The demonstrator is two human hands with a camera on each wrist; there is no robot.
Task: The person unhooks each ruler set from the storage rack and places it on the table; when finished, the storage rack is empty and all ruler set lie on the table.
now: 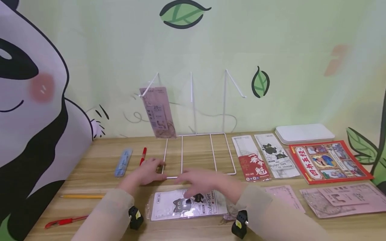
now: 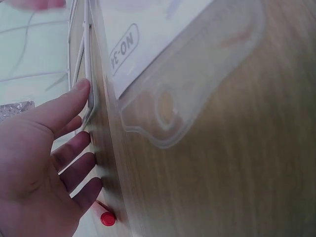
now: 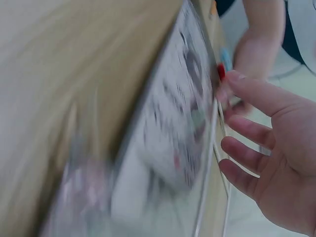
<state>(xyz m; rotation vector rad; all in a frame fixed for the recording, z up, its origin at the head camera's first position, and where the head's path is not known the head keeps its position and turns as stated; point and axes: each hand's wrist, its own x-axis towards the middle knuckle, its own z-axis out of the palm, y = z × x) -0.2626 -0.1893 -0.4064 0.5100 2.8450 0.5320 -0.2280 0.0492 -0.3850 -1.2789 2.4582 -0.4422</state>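
Note:
In the head view my left hand (image 1: pixel 147 171) is at the near left corner of a white wire display rack (image 1: pixel 182 157). Its thumb (image 2: pixel 79 94) touches the wire in the left wrist view, the other fingers loosely spread. My right hand (image 1: pixel 200 182) hovers over the rack's front bar and a clear ruler-set pack (image 1: pixel 163 209) with black cats, its fingers extended and holding nothing. That pack lies flat before the rack. A pink ruler pack (image 1: pixel 158 112) hangs from the rack's left hook.
Right of the rack lie a red-and-white ruler pack (image 1: pixel 250 157), another cat ruler pack (image 1: pixel 277 155), a red book (image 1: pixel 330 160), a white case (image 1: pixel 304 133) and pink packs (image 1: pixel 343 201). Leftward are a blue item (image 1: pixel 123 163), a red pen (image 1: pixel 64 221) and a yellow pencil (image 1: pixel 81 196).

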